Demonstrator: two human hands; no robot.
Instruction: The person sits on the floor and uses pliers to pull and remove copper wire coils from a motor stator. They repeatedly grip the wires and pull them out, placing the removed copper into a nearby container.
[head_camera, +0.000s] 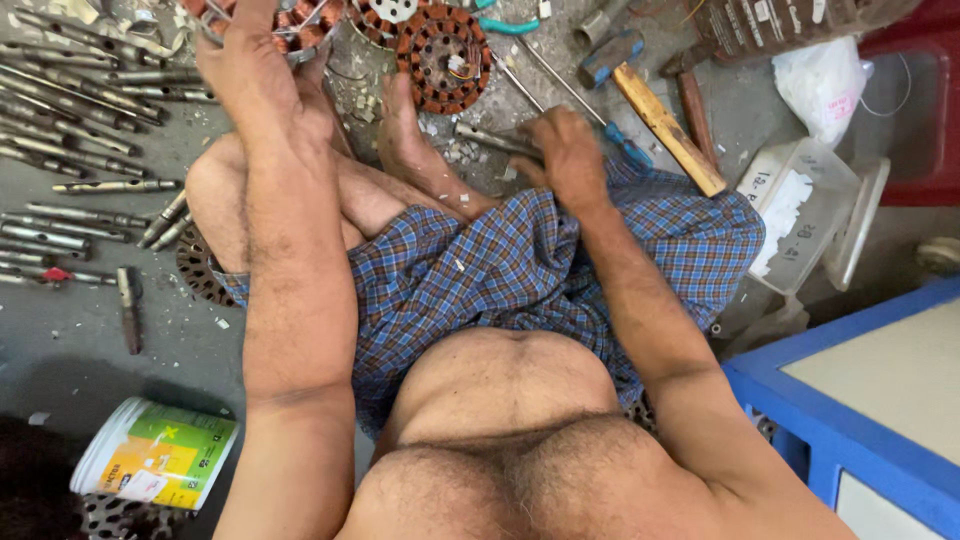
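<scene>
Fingers of the right hand (568, 150) are curled around a short metal rod (497, 140) lying on the grey floor (70, 340) just past the bare foot (405, 135), below a round copper-wound motor core (443, 57). Up at the top edge, the left hand (250, 60) rests on another copper-wound core (300, 25), but whether its fingers are closed I cannot tell; long steel rods (70, 100) lie in rows to its left and a wooden-handled hammer (668, 125) lies to the right.
</scene>
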